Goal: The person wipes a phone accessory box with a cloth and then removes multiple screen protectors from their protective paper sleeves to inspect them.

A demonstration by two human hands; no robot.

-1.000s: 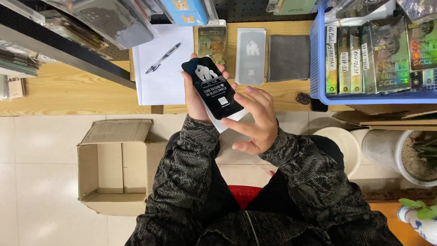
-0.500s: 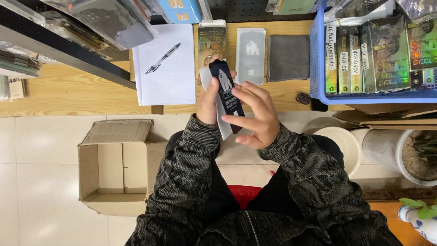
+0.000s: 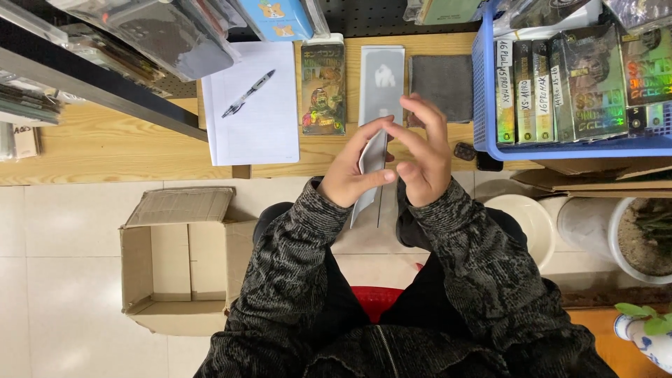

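Blue basket [image 3: 481, 105], white notepad [image 3: 252, 105], grey mottled sleeves [image 3: 294, 259], brown box [image 3: 175, 259].

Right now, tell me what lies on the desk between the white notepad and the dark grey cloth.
In the head view, two flat packs lie between the notepad and cloth: a dark illustrated pack, then a grey pack.

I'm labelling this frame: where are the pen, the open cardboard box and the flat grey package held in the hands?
Pen [image 3: 248, 93], head view, middle of barrel.
Open cardboard box [image 3: 183, 260], head view, inner floor.
Flat grey package [image 3: 372, 155], head view, exposed face between the hands.
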